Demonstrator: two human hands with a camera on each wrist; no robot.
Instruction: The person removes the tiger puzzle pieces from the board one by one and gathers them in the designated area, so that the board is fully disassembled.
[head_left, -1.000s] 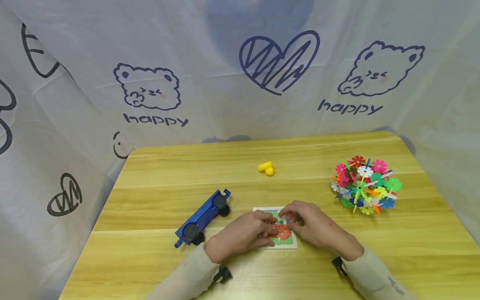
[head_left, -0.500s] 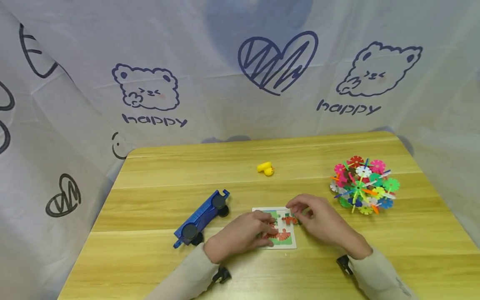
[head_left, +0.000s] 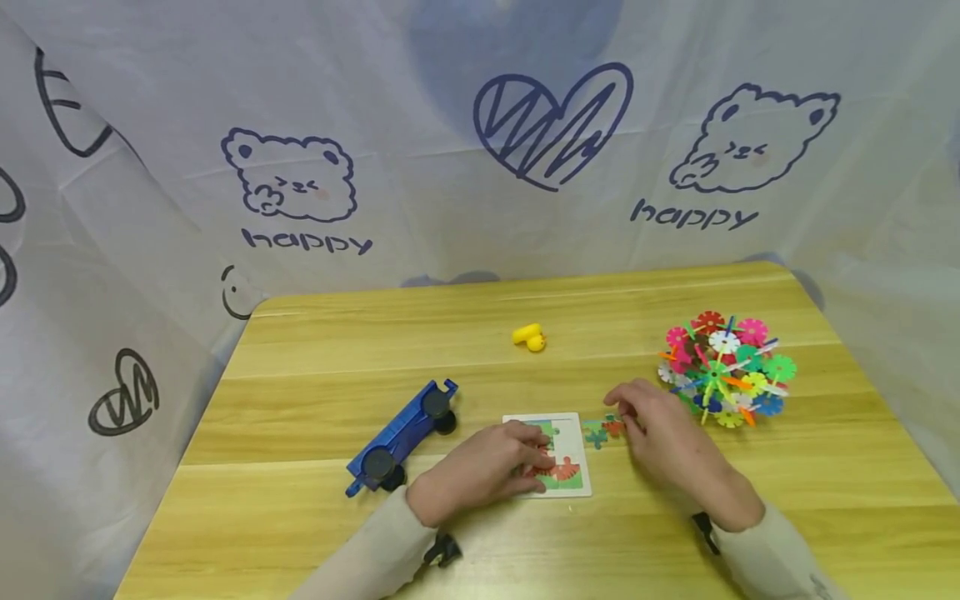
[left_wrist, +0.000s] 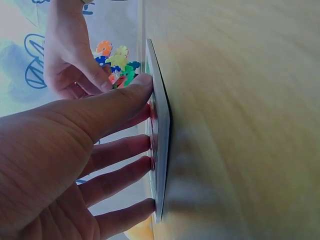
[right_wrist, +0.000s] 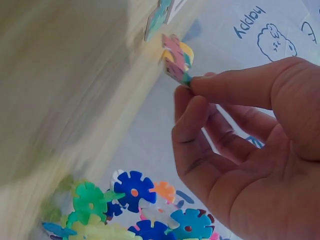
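Tabletop [head_left: 480, 542]: shining softly, with a pale sheen spreading along the near side
Cloth backdrop [head_left: 427, 208]: I'm seeing it kinda grey and dim in the head view
Puzzle board [left_wrist: 162, 127]: throwing a soft dark shadow, left wrist view
Puzzle piece [right_wrist: 175, 54]: smearing a bit, right wrist view
Disc toy [right_wrist: 157, 210]: going hazy at its left end

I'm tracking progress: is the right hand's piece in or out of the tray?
Out: the right hand pinches the piece beside the tray, not over it.
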